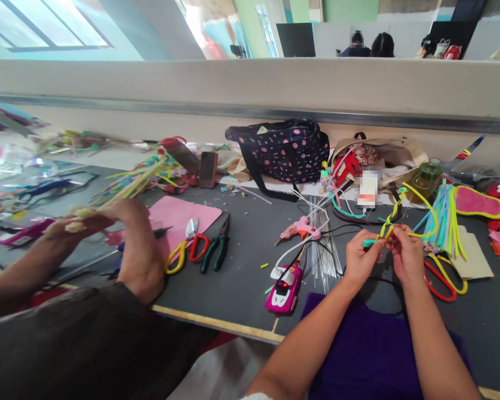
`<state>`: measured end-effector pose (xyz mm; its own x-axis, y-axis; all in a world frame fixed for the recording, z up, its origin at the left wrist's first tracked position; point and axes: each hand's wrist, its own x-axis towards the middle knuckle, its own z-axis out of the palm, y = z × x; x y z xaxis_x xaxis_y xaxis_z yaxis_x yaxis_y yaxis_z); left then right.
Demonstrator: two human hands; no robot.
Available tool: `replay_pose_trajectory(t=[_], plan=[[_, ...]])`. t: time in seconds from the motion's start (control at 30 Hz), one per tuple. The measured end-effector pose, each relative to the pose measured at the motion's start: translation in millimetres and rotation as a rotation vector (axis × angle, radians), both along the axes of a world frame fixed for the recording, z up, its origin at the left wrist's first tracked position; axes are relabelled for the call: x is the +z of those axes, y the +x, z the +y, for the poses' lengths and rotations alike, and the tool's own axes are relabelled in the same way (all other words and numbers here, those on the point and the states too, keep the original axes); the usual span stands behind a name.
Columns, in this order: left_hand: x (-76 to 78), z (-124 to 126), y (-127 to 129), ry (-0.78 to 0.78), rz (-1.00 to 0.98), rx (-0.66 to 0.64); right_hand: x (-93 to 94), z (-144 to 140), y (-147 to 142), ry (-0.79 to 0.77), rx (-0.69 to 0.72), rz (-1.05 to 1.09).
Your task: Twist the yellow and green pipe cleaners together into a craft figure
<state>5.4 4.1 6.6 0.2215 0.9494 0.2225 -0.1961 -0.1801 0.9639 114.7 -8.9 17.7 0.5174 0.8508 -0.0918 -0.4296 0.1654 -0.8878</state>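
Holding a twist of yellow and teal pipe cleaners (389, 226), the left hand (359, 256) and right hand (407, 256) were both closed on it with pinched fingertips, above the near right part of the dark table (241, 278). A long yellow loop rose from the twist and curved over to the right.

Around the hands:
- red-and-yellow scissors (441, 275), just right of the right hand, partly covered by it;
- bundle of blue and green pipe cleaners (444, 222), behind the right hand;
- purple cloth (366, 350), under both forearms;
- pink glue gun (295, 228), with a cord running toward the hands;
- pink toy-car-shaped object (283, 289), a red light showing on it;
- clear glue sticks (323, 255), lying between the gun and the left hand;
- green pliers (217, 247) and small red-handled snips (195, 241), further left, beside a pink sheet (179, 216);
- polka-dot bag (283, 147) and beige tote (383, 158), at the far edge;
- green bottle (425, 178), by the tote.

A co-worker's hands (120, 239) at the left held a sheaf of yellow-green strands (129, 186); motion blur left the grip unclear. Far-left clutter was smeared beyond naming. Felt pieces at the right edge were cut off by the frame.
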Motion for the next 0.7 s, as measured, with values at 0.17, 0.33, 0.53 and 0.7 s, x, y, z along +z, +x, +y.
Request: replay_pose_trajectory(t=[0.17, 0.33, 0.53, 0.7], plan=[[0.8, 1.3, 0.4, -0.117, -0.079, -0.02, -2.2, 1.4, 1.3, 0.0, -0.013, -0.028], [1.6, 3.1, 1.9, -0.242, -0.157, -0.043, -3.3, 1.9, 2.1, 0.004, -0.027, -0.03], [0.1, 4.1, 4.6, -0.329, -0.276, -0.079, -3.6, 2.1, 1.0, 0.034, -0.032, -0.01], [0.8, 4.6, 4.9, -0.38, -0.325, -0.13, -3.1, 1.0, 0.9, 0.051, -0.023, 0.001]])
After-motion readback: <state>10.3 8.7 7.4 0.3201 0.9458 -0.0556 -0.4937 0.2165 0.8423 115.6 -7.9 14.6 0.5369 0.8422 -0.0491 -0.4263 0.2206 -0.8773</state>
